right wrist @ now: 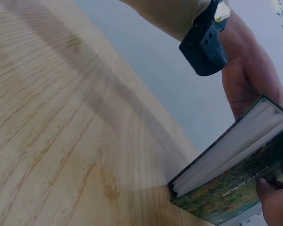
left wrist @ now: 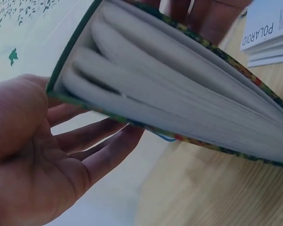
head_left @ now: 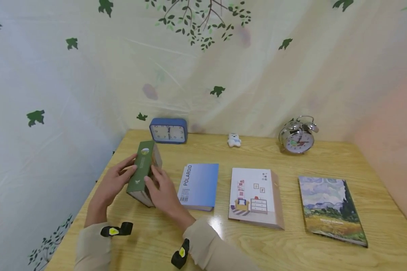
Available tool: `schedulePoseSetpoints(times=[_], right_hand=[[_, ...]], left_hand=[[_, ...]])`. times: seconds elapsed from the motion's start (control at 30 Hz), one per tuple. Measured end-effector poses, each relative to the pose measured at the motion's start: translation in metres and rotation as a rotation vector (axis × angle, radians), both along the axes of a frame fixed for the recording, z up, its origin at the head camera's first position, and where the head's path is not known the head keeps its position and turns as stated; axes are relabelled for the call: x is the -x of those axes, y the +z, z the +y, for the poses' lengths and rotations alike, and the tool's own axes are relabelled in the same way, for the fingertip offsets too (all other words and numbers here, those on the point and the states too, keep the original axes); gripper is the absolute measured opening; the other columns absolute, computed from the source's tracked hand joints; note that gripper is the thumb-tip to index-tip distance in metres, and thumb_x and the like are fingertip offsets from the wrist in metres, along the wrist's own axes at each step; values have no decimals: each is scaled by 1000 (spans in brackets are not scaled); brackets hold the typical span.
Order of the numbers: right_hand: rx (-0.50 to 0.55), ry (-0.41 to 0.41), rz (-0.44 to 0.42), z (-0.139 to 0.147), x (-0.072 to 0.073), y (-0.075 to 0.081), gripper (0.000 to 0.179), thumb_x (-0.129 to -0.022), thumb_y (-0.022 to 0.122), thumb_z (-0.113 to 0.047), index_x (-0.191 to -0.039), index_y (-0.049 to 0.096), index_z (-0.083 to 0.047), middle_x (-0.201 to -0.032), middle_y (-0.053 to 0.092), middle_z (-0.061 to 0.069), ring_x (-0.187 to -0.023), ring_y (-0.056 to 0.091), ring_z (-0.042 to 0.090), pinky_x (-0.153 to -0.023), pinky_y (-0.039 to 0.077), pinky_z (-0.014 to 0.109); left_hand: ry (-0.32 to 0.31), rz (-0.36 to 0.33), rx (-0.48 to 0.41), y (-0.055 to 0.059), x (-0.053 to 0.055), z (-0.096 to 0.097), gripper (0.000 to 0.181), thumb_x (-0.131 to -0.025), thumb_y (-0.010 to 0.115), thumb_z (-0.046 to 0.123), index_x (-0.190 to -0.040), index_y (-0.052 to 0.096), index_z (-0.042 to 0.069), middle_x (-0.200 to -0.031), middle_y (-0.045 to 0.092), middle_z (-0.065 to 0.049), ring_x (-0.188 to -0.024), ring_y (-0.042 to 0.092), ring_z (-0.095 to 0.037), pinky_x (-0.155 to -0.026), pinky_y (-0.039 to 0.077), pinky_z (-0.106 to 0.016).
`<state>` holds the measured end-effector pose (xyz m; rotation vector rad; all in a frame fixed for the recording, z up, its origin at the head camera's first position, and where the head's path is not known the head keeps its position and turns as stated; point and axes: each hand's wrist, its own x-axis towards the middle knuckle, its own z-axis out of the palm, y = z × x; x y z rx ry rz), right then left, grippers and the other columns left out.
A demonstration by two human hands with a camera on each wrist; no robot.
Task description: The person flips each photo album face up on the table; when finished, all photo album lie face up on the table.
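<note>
A thick photo album (head_left: 143, 165) with a green spine stands on edge at the table's left, its spine facing up. Its white page edges and flowery covers show in the left wrist view, and "PHOTO ALBUM" lettering is partly readable in the right wrist view. My left hand (head_left: 111, 182) holds the album from the left, fingers along that cover. On the other side my right hand (head_left: 163, 192) grips it, with the thumb near the spine and fingers on the right cover. In the right wrist view, a lower corner of the album (right wrist: 226, 174) meets the tabletop.
To the right lie a blue-and-white POLAROID album (head_left: 200, 186), a white album with drawn furniture (head_left: 252, 197) and a landscape-painting album (head_left: 332, 209). Along the back stand a blue clock (head_left: 168, 131), a small white bear figure (head_left: 234, 140) and a silver twin-bell alarm clock (head_left: 297, 139). Patterned cloth hangs behind.
</note>
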<state>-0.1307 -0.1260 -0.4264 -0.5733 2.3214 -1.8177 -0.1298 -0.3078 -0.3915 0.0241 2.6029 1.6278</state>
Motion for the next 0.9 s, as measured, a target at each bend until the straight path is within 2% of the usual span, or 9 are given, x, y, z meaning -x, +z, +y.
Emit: schedulePoseSetpoints(times=[0.1, 0.23, 0.33, 0.47, 0.7, 0.9], right_hand=[[-61, 15, -12, -1, 0, -5, 55, -101, 37, -48, -149, 34, -22, -149, 40, -1, -137, 38, 18, -110, 37, 38], [-132, 45, -23, -3, -1, -12, 55, -100, 38, -50, -149, 35, -26, -149, 40, 0, -137, 39, 20, -109, 38, 40], [-172, 72, -27, -4, -1, -18, 57, -99, 39, -52, -149, 33, -26, -150, 38, 3, -136, 40, 22, -108, 39, 41], [-223, 94, -53, -5, -3, -25, 60, -98, 41, -53, -151, 30, -26, -152, 34, 6, -138, 37, 26, -109, 38, 45], [-276, 75, -165, -10, -7, -36, 65, -95, 48, -54, -151, 29, -28, -157, 24, 10, -142, 28, 30, -109, 36, 50], [-275, 24, -141, -18, -9, -41, 69, -93, 53, -53, -151, 30, -24, -159, 13, 15, -145, 20, 32, -109, 35, 51]], left_hand=[[42, 16, 78, 2, -2, -2, 58, -100, 46, 41, -151, 30, 18, -150, 34, -22, -128, 46, -40, -82, 53, -21], [74, 24, 202, 6, -4, -5, 61, -97, 49, 47, -149, 36, 17, -152, 31, -21, -129, 43, -45, -82, 56, -39], [73, 23, 289, 11, -4, -6, 67, -95, 51, 50, -149, 36, 14, -153, 28, -22, -129, 39, -51, -87, 51, -54], [73, 14, 367, 14, -3, -9, 70, -94, 53, 50, -148, 36, 7, -150, 28, -25, -127, 38, -54, -89, 48, -59], [71, -34, 394, 9, -6, -23, 69, -97, 49, 49, -147, 36, 4, -146, 31, -30, -125, 41, -53, -92, 44, -61], [66, -91, 377, -3, -6, -31, 70, -98, 46, 50, -148, 33, 4, -147, 36, -28, -128, 40, -51, -96, 42, -61]])
